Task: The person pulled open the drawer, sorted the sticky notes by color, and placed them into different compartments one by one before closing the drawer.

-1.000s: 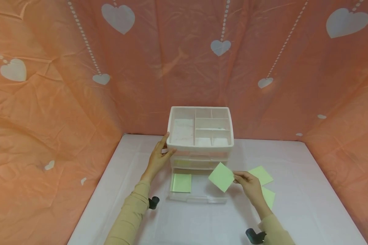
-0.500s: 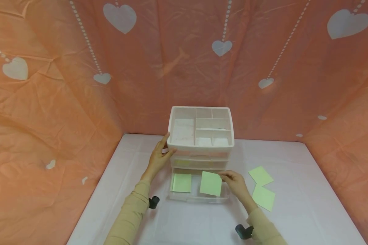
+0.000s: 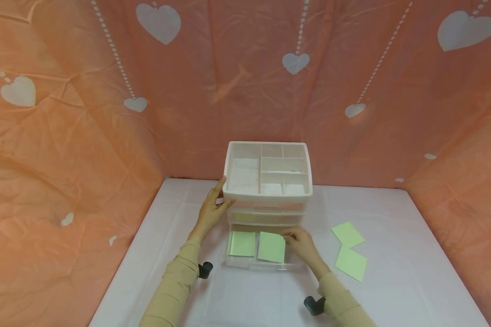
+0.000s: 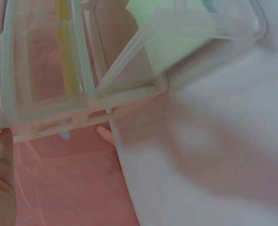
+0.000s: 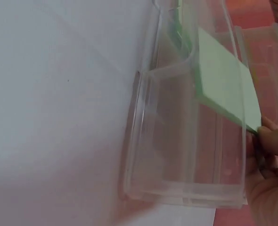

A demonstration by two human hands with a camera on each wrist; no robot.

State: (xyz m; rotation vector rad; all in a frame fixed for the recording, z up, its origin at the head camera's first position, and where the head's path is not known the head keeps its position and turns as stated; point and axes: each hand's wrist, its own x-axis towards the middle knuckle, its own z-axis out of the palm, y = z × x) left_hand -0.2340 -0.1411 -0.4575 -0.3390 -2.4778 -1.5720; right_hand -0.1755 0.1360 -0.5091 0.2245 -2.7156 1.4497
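In the head view my right hand (image 3: pixel 303 245) pinches a light green sticky note pad (image 3: pixel 272 247) by its right edge, over the pulled-out bottom drawer (image 3: pixel 270 266). The right wrist view shows the held pad (image 5: pixel 226 80) tilted above the clear drawer wall, with thumb and fingers at one corner. Another green sticky note pad (image 3: pixel 242 244) lies in the drawer's left part. My left hand (image 3: pixel 211 211) touches the left side of the white drawer unit (image 3: pixel 268 197), its thumb at the front and its fingers fairly straight along the side.
Two green sticky note pads (image 3: pixel 351 262) lie on the white table to the right, corners meeting. Something yellow-green shows through the closed drawer (image 3: pixel 266 219) above. The unit's top tray has several compartments. An orange cloth (image 3: pixel 245 100) with hearts hangs behind the table.
My right hand has moved left with the sticky note pad, bringing it over the open drawer beside the other pad and turning it square. The left hand has stayed in place.
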